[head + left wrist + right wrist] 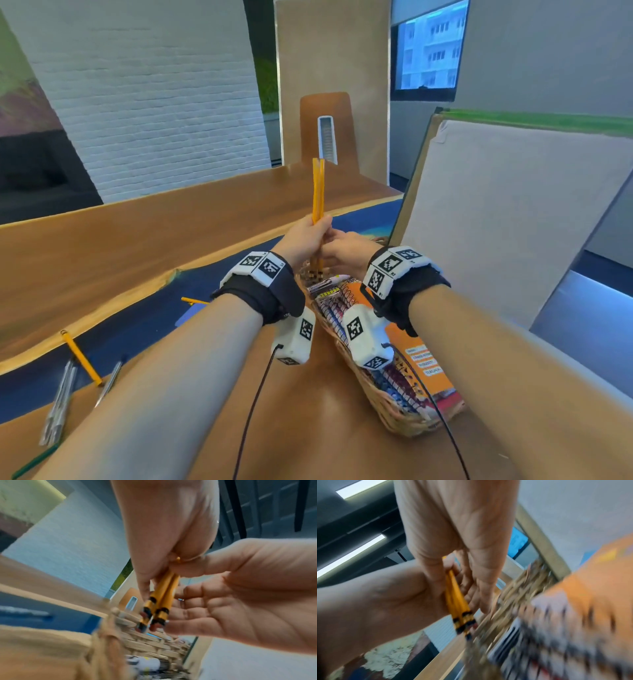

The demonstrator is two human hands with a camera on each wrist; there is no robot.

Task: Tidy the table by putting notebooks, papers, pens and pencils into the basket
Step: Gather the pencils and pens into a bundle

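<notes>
1. Bundle of yellow pencils (pixel 318 192) held upright above the far end of the wicker basket (pixel 387 407), plain ends pointing up, black-banded eraser ends (pixel 154 615) pointing down just over the rim.
2. Several slim yellow shafts pressed side by side; exact count hard to tell (three or four by the look of it).
3. Left hand (pixel 303 240) wrapped around the middle of the bundle, fingers curled tight, thumb pressing the shafts, forearm stretched forward over the table (pixel 102 240).
4. Right hand (pixel 346 251) right up against the left one, palm turned toward the pencils; in the left wrist view, fingers (pixel 197 605) only loosely bent and spread beside the lower shafts, touching them, thumb crossing over near the left hand.
5. Firm clasp on the right side not shown, more of a cupping, steadying touch.
6. Inside the basket: spiral notebooks (pixel 337 308) stacked on edge, an orange-covered one (pixel 423 359) on the right side, something white lying at the far end.
7. Out on the table to the left: one yellow pencil (pixel 81 358) lying diagonally, a cluster of silvery pens (pixel 61 401) beside it, one more pen (pixel 111 382) just to the right, a green pencil (pixel 34 462) at the bottom edge, another yellow pencil (pixel 193 301) partly hidden behind the left forearm.
8. Both wrist views blurred around the basket weave (motion smear), pencil ends clear enough.
</notes>
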